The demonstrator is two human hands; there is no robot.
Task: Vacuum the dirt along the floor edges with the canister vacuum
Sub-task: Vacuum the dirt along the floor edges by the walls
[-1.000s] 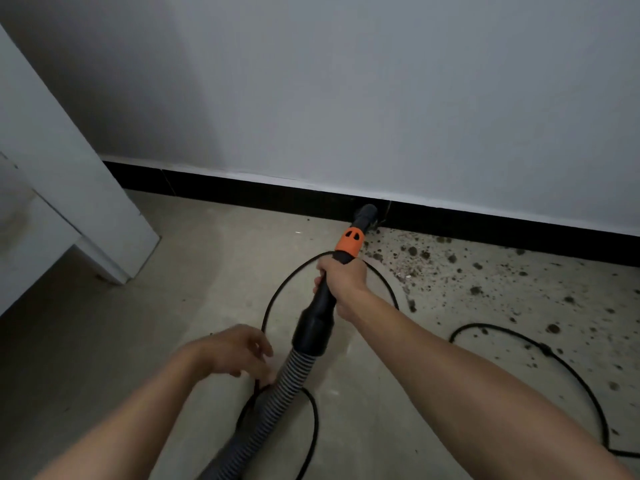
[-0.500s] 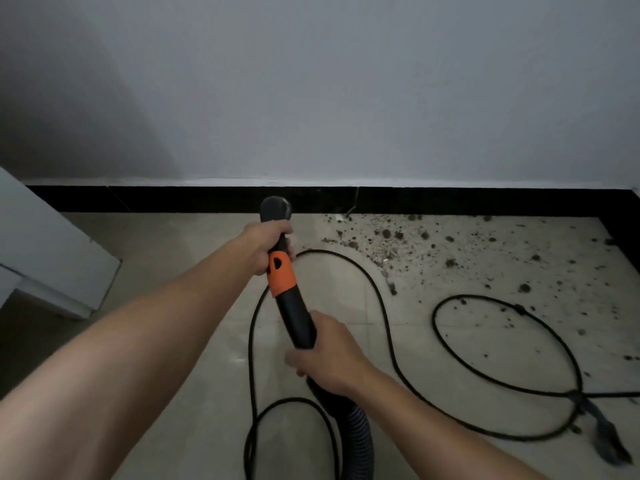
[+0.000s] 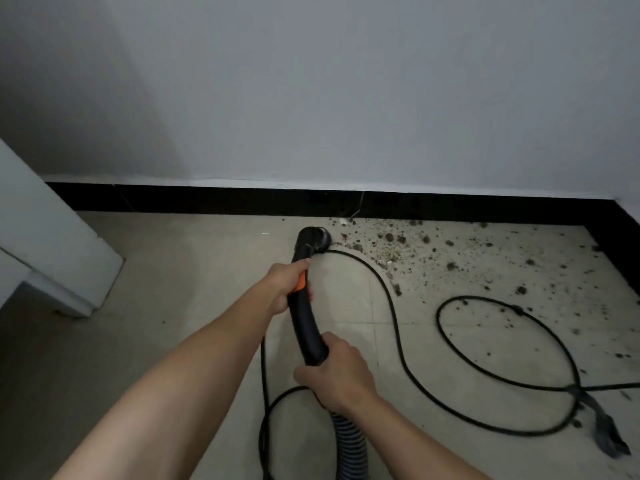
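With the left hand (image 3: 284, 285), grips the smooth, curved black wand (image 3: 305, 329) at its orange collar (image 3: 301, 282); with the right hand (image 3: 335, 375), clasps the lower end just above the ribbed grey hose (image 3: 350, 445). Holds the round nozzle (image 3: 314, 238) low at the pale tiled floor (image 3: 194, 271) near its far edge, by the glossy black skirting (image 3: 207, 200), beside crumbly dark dirt (image 3: 415, 252). Thin black cord (image 3: 398, 308) in loops across the tiles.
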